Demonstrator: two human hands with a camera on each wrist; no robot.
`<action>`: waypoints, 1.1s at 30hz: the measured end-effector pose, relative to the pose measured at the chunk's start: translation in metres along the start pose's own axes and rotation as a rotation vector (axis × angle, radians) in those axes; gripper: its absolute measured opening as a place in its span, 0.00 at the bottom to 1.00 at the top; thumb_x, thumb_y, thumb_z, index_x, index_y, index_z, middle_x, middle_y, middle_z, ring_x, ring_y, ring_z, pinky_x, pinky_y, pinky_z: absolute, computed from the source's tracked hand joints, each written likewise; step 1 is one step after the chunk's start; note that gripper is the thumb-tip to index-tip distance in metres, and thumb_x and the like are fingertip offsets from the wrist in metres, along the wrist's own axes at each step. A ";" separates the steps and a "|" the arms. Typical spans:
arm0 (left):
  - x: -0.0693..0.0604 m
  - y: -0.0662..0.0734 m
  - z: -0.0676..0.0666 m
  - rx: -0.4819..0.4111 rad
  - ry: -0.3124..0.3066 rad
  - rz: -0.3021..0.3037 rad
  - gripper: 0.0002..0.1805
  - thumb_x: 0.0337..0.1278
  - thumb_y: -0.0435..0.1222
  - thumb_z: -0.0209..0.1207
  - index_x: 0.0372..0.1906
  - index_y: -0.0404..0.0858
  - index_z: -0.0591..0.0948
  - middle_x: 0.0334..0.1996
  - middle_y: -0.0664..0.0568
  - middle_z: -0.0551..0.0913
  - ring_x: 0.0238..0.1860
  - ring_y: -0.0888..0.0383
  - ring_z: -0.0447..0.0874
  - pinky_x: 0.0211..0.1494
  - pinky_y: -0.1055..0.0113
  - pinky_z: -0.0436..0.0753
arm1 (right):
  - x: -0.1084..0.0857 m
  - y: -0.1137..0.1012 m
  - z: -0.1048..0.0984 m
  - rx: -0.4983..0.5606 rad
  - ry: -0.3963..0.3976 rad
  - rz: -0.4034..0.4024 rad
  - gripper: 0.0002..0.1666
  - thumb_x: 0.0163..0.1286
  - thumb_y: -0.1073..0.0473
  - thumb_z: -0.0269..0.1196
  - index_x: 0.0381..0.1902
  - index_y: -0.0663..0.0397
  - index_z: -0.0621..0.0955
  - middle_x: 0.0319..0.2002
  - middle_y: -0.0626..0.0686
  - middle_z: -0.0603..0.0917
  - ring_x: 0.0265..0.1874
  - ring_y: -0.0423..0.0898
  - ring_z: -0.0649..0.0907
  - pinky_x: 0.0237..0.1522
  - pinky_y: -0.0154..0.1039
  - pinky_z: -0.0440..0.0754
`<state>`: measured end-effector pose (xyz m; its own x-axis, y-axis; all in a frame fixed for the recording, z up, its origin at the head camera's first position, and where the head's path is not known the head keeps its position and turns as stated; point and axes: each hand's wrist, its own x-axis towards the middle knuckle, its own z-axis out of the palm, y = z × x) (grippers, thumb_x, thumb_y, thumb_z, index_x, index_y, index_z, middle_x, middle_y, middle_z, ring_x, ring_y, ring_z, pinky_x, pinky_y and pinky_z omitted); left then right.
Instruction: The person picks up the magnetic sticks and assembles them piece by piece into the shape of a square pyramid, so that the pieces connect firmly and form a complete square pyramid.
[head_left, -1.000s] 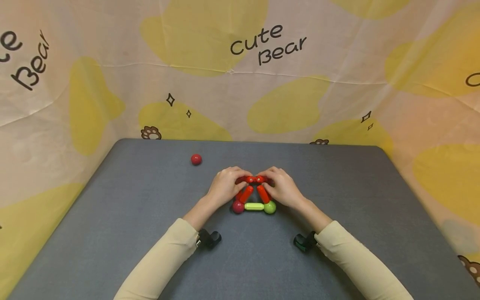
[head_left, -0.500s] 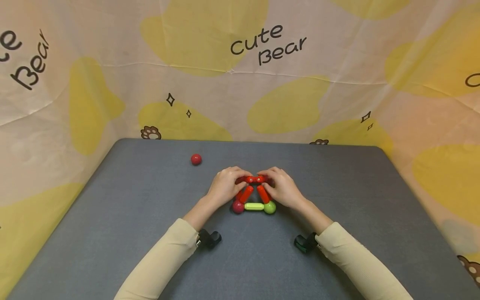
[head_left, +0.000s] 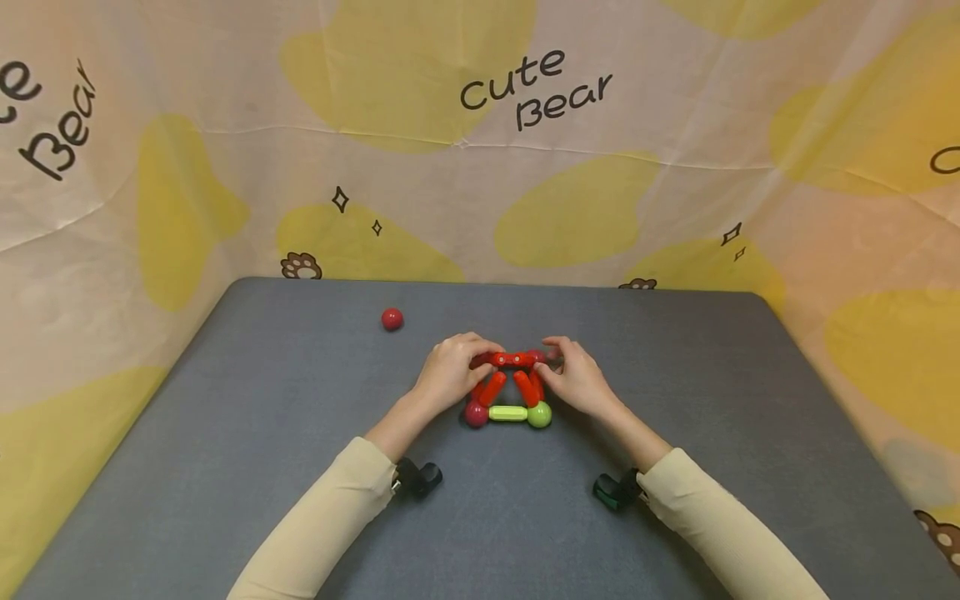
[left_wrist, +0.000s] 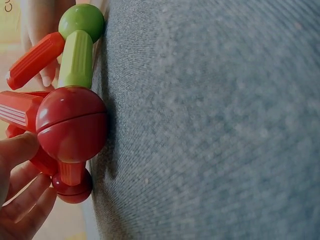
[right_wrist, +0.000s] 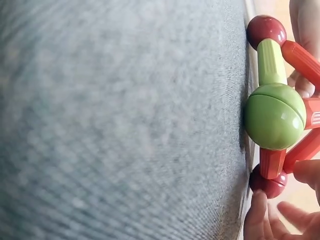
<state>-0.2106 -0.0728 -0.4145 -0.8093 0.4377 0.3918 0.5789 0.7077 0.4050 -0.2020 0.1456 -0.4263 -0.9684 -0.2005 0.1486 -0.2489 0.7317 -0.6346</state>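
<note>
A structure of magnetic rods and balls stands mid-table. Its front has a dark red ball [head_left: 476, 414], a lime rod [head_left: 508, 413] and a green ball [head_left: 539, 415]. Red rods [head_left: 492, 387] lean upward from these balls. My left hand [head_left: 452, 368] pinches a red rod on the left side, its far fingers partly hidden behind the structure. Over at the back right corner, my right hand [head_left: 581, 381] spreads its fingers loosely around a dark red ball [right_wrist: 270, 181]; in the right wrist view one fingertip is at that ball and the thumb is beside a red rod [right_wrist: 304, 150].
A loose red ball [head_left: 392, 318] lies further back, left of the structure. The grey table [head_left: 262, 433] has a patterned cloth [head_left: 420, 92] behind it and at its sides. Each wrist wears a black camera mount [head_left: 418, 477].
My right hand has loosened and shifted a little to the right, uncovering the back right red ball. The left hand and the structure's front have stayed in place.
</note>
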 end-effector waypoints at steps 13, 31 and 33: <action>0.000 -0.001 -0.001 -0.002 -0.012 -0.011 0.12 0.46 0.36 0.67 0.40 0.48 0.85 0.35 0.56 0.83 0.37 0.57 0.80 0.41 0.60 0.78 | 0.000 -0.008 0.004 0.194 -0.230 0.257 0.31 0.66 0.54 0.58 0.62 0.58 0.62 0.30 0.55 0.80 0.17 0.42 0.80 0.21 0.37 0.80; 0.000 -0.012 -0.011 0.004 -0.059 -0.061 0.14 0.47 0.36 0.67 0.43 0.47 0.84 0.38 0.55 0.82 0.39 0.56 0.80 0.43 0.60 0.78 | 0.006 -0.012 0.010 0.167 -0.192 0.236 0.30 0.65 0.55 0.59 0.61 0.60 0.64 0.30 0.55 0.80 0.15 0.42 0.79 0.19 0.36 0.79; 0.000 -0.017 -0.016 0.007 -0.060 -0.081 0.14 0.47 0.36 0.66 0.43 0.47 0.84 0.40 0.55 0.82 0.39 0.56 0.81 0.42 0.59 0.78 | 0.006 -0.013 0.010 0.167 -0.193 0.233 0.30 0.65 0.55 0.59 0.61 0.60 0.64 0.30 0.55 0.80 0.15 0.42 0.79 0.19 0.36 0.79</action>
<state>-0.2189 -0.0936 -0.4078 -0.8581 0.4114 0.3074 0.5108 0.7460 0.4274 -0.2043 0.1286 -0.4251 -0.9734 -0.1721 -0.1511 0.0003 0.6587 -0.7524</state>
